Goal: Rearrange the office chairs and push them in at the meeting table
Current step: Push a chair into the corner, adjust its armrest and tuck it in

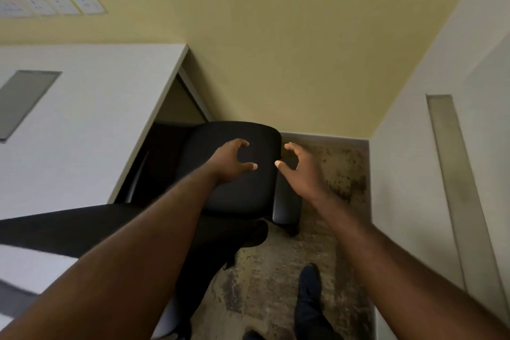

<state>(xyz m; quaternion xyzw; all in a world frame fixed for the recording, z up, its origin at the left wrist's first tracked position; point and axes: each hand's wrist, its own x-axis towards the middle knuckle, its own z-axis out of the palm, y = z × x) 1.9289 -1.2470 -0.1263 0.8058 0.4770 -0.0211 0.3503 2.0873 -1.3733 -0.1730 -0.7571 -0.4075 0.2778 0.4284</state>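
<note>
A black office chair (pixel 248 188) stands at the far corner of the white meeting table (pixel 82 124), its backrest toward me and its seat partly under the tabletop. My left hand (pixel 231 161) hovers over the top of the backrest with fingers curled and apart, holding nothing. My right hand (pixel 300 171) is just right of the backrest's edge, fingers spread, also holding nothing. A second black chair back (pixel 82 226) crosses the lower left, close to me, partly hidden by my left forearm.
A yellow wall (pixel 276 36) is right behind the chair. A white wall or door (pixel 441 174) closes the right side. Mottled carpet (pixel 276 284) forms a narrow aisle where my dark shoe (pixel 309 284) stands. A grey panel (pixel 22 102) is set in the tabletop.
</note>
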